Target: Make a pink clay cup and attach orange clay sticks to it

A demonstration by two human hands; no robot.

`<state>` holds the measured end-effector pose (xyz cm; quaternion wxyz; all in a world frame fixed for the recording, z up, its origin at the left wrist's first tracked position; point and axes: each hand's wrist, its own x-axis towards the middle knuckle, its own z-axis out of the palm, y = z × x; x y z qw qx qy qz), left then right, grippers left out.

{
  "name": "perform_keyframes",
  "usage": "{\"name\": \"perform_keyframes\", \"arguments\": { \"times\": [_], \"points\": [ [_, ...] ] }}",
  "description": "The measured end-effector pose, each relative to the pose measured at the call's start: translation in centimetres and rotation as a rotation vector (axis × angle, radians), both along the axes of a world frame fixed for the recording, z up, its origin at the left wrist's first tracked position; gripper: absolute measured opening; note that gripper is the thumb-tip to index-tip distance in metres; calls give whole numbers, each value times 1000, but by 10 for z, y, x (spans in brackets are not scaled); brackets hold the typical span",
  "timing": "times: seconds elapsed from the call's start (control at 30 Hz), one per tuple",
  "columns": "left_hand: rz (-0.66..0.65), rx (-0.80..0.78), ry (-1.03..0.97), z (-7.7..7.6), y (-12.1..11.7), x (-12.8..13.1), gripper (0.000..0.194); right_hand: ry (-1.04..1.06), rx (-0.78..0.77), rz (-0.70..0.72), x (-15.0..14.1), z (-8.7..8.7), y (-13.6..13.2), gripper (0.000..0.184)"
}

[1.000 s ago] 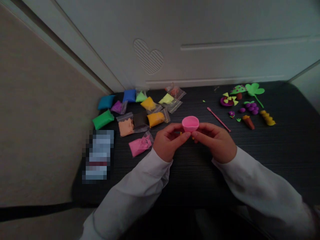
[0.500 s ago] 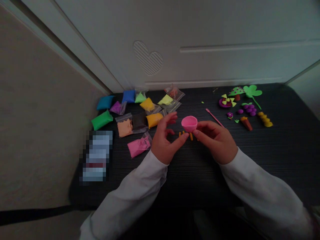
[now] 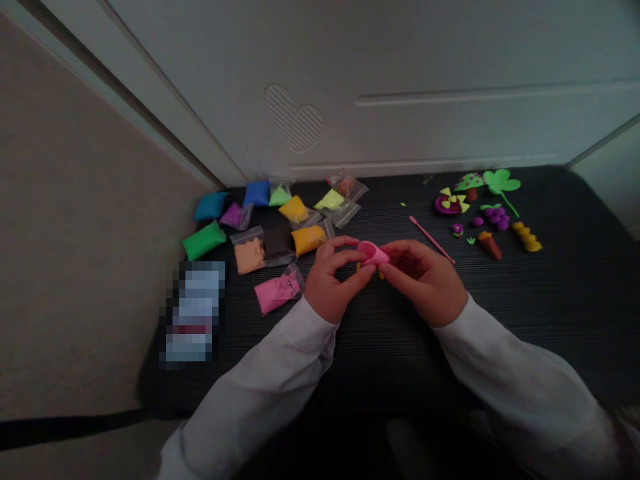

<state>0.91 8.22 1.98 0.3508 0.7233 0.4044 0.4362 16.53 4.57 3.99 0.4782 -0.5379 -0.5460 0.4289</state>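
Head view showed a dark table (image 3: 550, 300) running to a white cabinet (image 3: 400, 80) at its far edge, with bare surface near the sleeves. Clay bags (image 3: 280, 227) crowded the far left, clay figures (image 3: 485, 207) the far right, and a pink stick (image 3: 431, 239) lay between. At centre, the left hand (image 3: 330, 280) and right hand (image 3: 425, 277) both pinched a pink clay cup (image 3: 371, 253), tilted, just above small orange bits (image 3: 381, 273).
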Motion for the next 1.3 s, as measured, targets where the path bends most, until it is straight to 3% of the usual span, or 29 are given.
{"name": "perform_keyframes", "arguments": {
  "times": [0.17, 0.27, 0.57, 0.8, 1.03, 1.3],
  "points": [
    [34, 1, 39, 3, -2, 2, 14, -349, 207, -51, -1, 5, -3, 21],
    [39, -30, 25, 4, -3, 3, 12, -446, 301, -47, -2, 7, -4, 22],
    [44, -46, 2, 4, -6, 4, 10, -568, 383, -95, -4, 6, -4, 19],
    [39, -25, 13, 5, -6, 4, 10, -494, 357, -82, -3, 7, -4, 19],
    [31, -30, -42, 3, -7, 3, 11, -594, 451, -64, -4, 6, -5, 19],
    [16, -82, -71, 2, -6, 3, 12, -662, 451, -141, -4, 2, -6, 17]
  ]
}}
